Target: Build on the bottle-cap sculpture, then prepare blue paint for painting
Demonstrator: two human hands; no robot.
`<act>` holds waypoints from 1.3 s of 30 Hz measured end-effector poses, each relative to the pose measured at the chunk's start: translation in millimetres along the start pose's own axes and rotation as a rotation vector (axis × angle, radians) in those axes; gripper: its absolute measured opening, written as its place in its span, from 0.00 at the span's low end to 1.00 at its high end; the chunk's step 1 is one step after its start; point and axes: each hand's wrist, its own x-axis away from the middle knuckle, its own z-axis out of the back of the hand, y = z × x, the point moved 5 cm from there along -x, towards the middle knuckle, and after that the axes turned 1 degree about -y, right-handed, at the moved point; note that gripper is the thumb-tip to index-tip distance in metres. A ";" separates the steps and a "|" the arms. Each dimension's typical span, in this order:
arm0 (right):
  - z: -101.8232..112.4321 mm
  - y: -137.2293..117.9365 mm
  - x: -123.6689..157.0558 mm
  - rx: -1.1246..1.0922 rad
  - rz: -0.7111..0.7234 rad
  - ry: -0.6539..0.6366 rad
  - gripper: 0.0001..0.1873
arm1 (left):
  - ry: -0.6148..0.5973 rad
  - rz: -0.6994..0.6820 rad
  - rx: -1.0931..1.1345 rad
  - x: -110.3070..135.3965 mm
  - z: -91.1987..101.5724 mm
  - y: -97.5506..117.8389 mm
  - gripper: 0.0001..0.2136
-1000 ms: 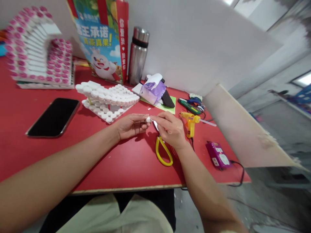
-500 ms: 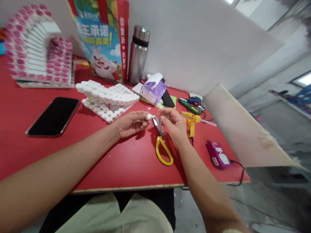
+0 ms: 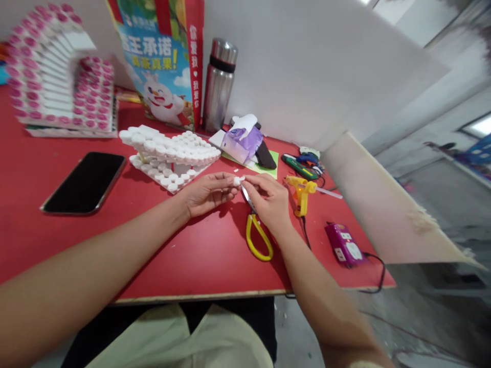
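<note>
My left hand (image 3: 207, 193) pinches a small white cap (image 3: 237, 181) at its fingertips above the red table (image 3: 199, 255). My right hand (image 3: 268, 199) meets it from the right, its thumb and forefinger closed on the same cap. Yellow-handled scissors (image 3: 258, 236) lie on the table under my right hand, blades partly hidden by it. Just left of my hands sits a white model made of several caps (image 3: 169, 156).
A black phone (image 3: 86, 183) lies at the left. At the back stand a pink-and-white cap model (image 3: 57, 76), a printed bag (image 3: 163, 61) and a steel flask (image 3: 218, 87). A yellow glue gun (image 3: 301, 191), a purple power strip (image 3: 343, 246) and a tissue pack (image 3: 241, 143) lie to the right.
My right hand drew back from the cap, uncovering the scissor blades, then closed in on the cap again. The left hand stayed nearly still.
</note>
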 end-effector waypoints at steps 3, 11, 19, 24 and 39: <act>0.2 -1.0 -0.1 0.006 -0.027 0.003 0.06 | -0.011 -0.039 -0.023 -1.6 1.7 -0.5 0.04; 1.6 16.0 1.1 -0.211 -0.219 0.015 0.13 | -0.047 -0.093 -0.075 -1.6 -1.0 1.1 0.09; 6.1 2.8 -1.8 -0.253 -0.093 -0.029 0.25 | -0.106 -0.050 -0.149 1.5 -5.1 -1.6 0.10; 3.9 -4.2 -0.6 -0.164 -0.021 -0.073 0.28 | -0.120 -0.012 -0.174 0.3 -3.6 -4.3 0.14; 6.1 -28.0 5.4 0.219 0.431 -0.124 0.40 | -0.012 0.066 -0.097 -1.9 3.1 -10.3 0.07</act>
